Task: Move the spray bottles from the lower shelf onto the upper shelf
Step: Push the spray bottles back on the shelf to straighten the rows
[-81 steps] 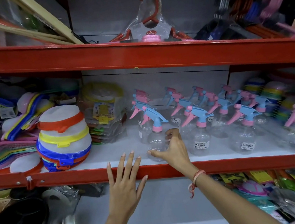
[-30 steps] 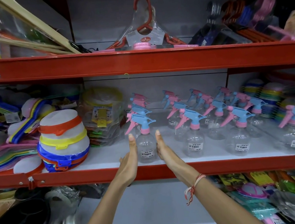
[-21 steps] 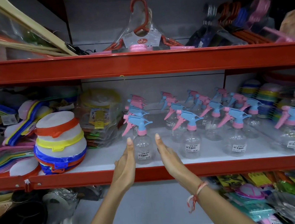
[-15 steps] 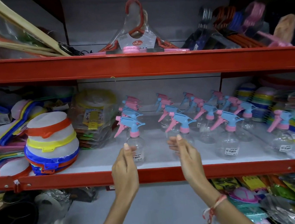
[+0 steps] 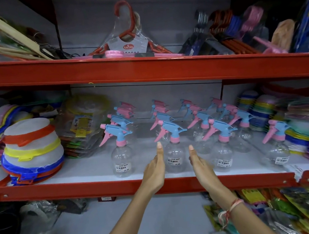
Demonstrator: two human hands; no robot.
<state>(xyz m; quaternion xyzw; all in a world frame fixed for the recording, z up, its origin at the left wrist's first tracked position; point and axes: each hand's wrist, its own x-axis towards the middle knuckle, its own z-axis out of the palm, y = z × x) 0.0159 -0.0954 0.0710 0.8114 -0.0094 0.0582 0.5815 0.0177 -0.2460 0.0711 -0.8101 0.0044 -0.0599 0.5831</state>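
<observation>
Clear spray bottles (image 5: 173, 153) stand in rows on the white red-edged shelf (image 5: 90, 168).

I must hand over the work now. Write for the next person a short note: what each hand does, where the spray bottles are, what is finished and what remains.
Left hand: open and flat, empty, on the left side of the second front-row bottle.
Right hand: open, empty, on the right side of the same bottle. Whether either palm touches it cannot be told.
Spray bottles: all the ones in view stand upright in rows on the lower shelf.
Upper shelf: holds packed hangers and other goods; no spray bottle is seen there.
Done: nothing moved yet.
Left: close both hands on this bottle, lift it up, then move the rest.
</observation>
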